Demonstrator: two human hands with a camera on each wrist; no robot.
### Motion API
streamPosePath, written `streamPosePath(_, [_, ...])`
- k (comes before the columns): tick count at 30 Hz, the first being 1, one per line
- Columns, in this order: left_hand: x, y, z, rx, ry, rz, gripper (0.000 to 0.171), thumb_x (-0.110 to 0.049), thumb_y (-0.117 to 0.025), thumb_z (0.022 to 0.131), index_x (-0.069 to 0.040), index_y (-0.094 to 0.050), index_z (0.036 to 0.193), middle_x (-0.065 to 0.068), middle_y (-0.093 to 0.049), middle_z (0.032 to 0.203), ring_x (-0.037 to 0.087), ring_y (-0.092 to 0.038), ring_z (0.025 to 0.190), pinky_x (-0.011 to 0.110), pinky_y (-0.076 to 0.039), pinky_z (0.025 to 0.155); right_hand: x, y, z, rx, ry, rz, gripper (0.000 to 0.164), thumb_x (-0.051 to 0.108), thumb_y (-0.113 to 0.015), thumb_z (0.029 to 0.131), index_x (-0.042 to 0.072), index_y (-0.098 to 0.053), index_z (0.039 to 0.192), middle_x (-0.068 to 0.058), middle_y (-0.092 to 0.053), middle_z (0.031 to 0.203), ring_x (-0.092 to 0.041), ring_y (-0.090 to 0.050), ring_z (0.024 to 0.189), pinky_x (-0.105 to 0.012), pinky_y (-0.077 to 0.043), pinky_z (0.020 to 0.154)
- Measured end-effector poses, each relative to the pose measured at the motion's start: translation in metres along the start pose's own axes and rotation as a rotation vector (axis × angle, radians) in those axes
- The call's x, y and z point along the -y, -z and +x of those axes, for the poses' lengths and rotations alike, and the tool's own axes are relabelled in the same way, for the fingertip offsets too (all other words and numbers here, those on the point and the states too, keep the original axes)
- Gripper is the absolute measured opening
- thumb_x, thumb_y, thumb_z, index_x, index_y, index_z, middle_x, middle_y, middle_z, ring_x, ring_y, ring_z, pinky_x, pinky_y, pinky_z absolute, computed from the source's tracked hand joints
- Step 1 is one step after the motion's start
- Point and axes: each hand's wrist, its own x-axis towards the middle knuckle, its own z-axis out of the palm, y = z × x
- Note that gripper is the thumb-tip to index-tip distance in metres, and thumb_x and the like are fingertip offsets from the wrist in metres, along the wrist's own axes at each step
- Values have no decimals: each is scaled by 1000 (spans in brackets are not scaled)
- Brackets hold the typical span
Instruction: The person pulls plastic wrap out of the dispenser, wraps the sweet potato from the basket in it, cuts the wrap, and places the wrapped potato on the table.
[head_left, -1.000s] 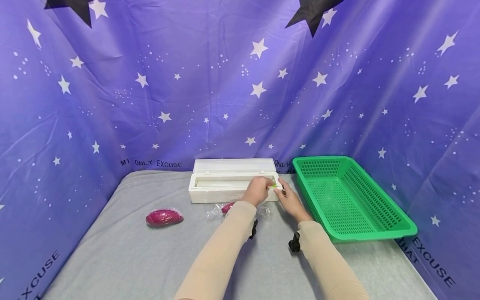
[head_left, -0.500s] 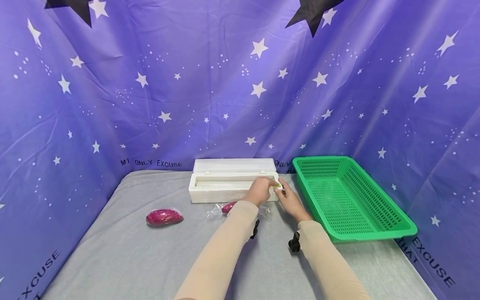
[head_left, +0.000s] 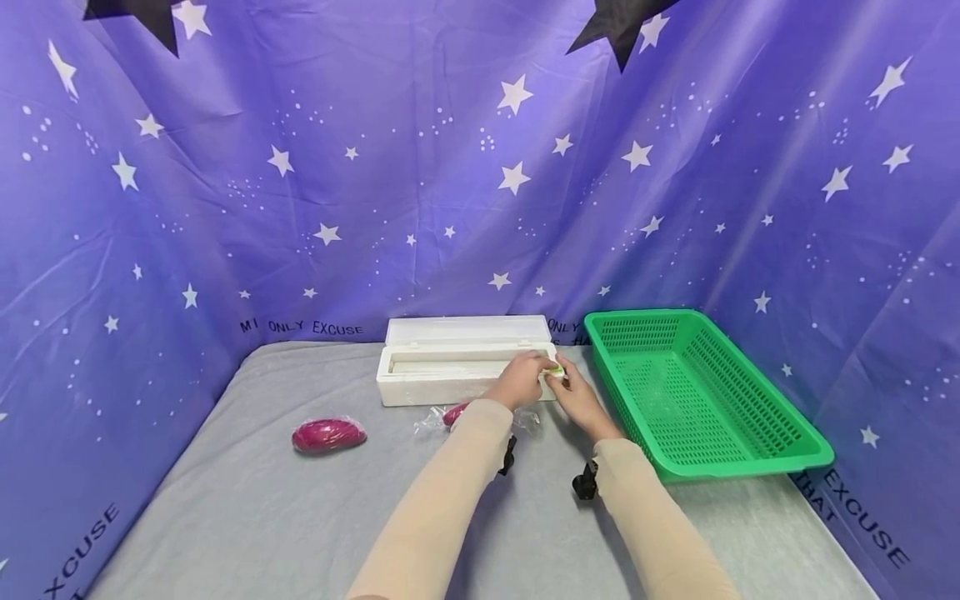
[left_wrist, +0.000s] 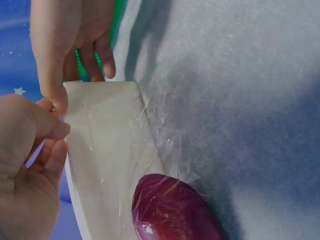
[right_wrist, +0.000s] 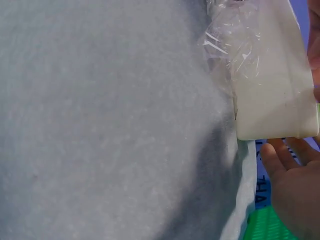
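Observation:
A long white cling film dispenser box (head_left: 427,390) stands with its lid (head_left: 468,330) raised at the back. At the box's right end, my left hand (head_left: 517,380) pinches a small green piece (head_left: 556,367) on the rim, mostly hidden by the fingers. My right hand (head_left: 577,398) grips the same end, thumb on the near rim, other fingers around the end wall. In front of the box, partly behind my left sleeve, lies a purplish-red oval item (left_wrist: 172,210) with clear film (left_wrist: 165,125) around it. A similar film-wrapped purplish-red oval item (head_left: 328,436) rests on the left.
A green perforated plastic basket (head_left: 738,462) sits at the right, close to my right hand. Grey cloth (head_left: 247,508) covers the table. A purple star-patterned curtain (head_left: 420,200) rises behind and at both sides.
My left hand has shifted slightly right along the rim, and the green piece with it, to the box's right end. My right hand stays at that end. The wrapped items have not moved.

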Motion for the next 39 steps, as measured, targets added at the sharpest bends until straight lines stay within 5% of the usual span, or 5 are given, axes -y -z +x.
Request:
streamPosePath(11, [14,7,-12,2,-40,-126,46,-3,-63,92,-5,-59,138,9,-59,136,23,-60,116,30,-46,101,5,2,-4,-65,104,4,67,20,-63,99,-4,-30,152,-31,-34,150,-48,-42,133,-57,-40,106])
streamPosePath(28, [61,43,-68,-194,-68,-267,38,-5,-68,90,-5,-66,129,10,-66,125,28,-62,112,41,-47,100,27,-4,-22,-204,283,-152,49,17,-72,91,-1,-57,134,-20,-58,123,-37,-55,110,-50,-48,89])
streamPosePath(34, [74,45,-91,-186,-26,-275,35,-9,-72,90,-5,-68,125,9,-67,122,28,-63,109,42,-49,97,32,-17,-24,-156,376,-132,43,11,-74,88,-1,-61,128,-20,-60,119,-36,-58,105,-50,-49,87])
streamPosePath(39, [84,41,-105,-117,39,-290,34,-14,-75,89,-8,-70,122,7,-69,117,25,-63,106,41,-50,95,33,-31,-25,-74,406,-163,41,13,-77,87,0,-64,124,-18,-65,115,-34,-60,105,-51,-50,91])
